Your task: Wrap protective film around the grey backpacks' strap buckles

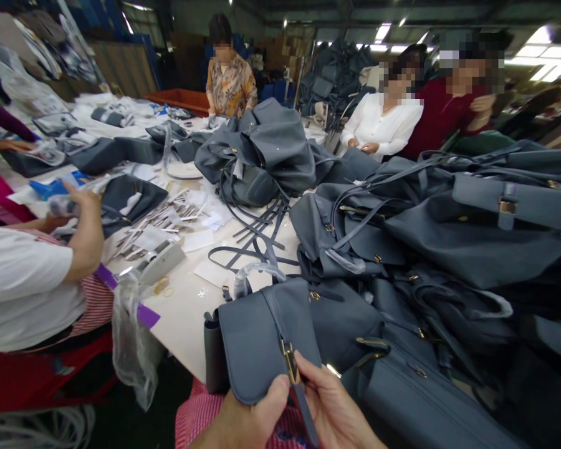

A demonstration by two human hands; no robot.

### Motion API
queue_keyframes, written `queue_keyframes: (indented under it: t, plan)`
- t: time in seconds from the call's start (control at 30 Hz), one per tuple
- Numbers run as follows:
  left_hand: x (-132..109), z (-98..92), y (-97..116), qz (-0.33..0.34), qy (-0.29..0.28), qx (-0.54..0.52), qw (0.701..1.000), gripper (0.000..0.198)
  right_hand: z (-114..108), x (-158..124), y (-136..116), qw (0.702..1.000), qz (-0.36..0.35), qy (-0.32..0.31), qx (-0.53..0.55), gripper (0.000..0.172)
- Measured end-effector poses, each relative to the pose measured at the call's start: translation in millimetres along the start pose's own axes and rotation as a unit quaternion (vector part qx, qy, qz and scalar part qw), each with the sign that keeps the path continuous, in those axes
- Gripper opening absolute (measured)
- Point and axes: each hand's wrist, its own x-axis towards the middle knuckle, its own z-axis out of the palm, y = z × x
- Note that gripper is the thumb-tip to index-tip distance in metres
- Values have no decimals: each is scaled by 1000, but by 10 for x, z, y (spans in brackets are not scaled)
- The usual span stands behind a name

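Note:
My left hand (pixel 247 415) and my right hand (pixel 331 405) are at the bottom of the view, both pinching a slate-blue leather strap (pixel 305 411) with a gold metal buckle (pixel 290 362). The strap runs down the flap of a slate-blue leather bag (pixel 252 343), which stands at the table's near edge. My left hand also touches the flap's lower edge. The fingers of my right hand curl around the strap's lower end. Part of the strap is hidden behind my fingers.
A large heap of similar bags (pixel 477 249) fills the right side. Several co-workers stand around the white worktable (pixel 182 324), which holds paper tags, loose straps and plastic wrap. One co-worker's hand (pixel 84 202) is at the left. A clear plastic bag (pixel 131 337) hangs off the table edge.

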Motion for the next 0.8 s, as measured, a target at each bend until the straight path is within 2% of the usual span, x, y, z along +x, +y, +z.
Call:
queue_keyframes:
  t: [0.07,0.1,0.13,0.17,0.2,0.23,0.27,0.33,0.4,0.5,0.6,0.67,0.8]
  plan:
    - [-3,-17,-49,42,16,27,999,25,-131,-24,-42,984,-130,73,-94,50]
    - [-3,-24,-69,69,28,40,996,23,-206,-52,-83,952,-226,134,-157,56]
    - [-1,-28,-83,94,42,54,993,22,-278,-92,-135,895,-329,192,-231,59]
    - [4,-28,-89,119,56,70,989,21,-339,-145,-194,820,-423,227,-312,55]
    - [11,-25,-87,138,64,84,985,21,-383,-206,-251,740,-496,223,-395,44]
    - [20,-19,-77,149,67,94,982,21,-409,-269,-299,667,-546,186,-471,30]
    - [31,-11,-61,154,68,100,981,22,-415,-328,-332,607,-572,124,-538,21]
    - [54,5,-14,157,65,101,980,23,-389,-412,-345,523,-582,8,-622,21]
    - [72,16,39,155,57,97,981,23,-352,-434,-301,473,-590,-26,-654,27]
    - [82,38,97,142,29,89,985,21,-350,-396,-212,421,-606,0,-675,34]
    - [90,97,85,129,-9,71,989,24,-388,-354,-166,359,-602,14,-713,26]
    - [106,156,47,137,-23,70,988,26,-405,-338,-144,334,-581,21,-742,16]
    - [149,244,44,192,-26,83,978,28,-407,-315,-82,302,-566,76,-763,24]
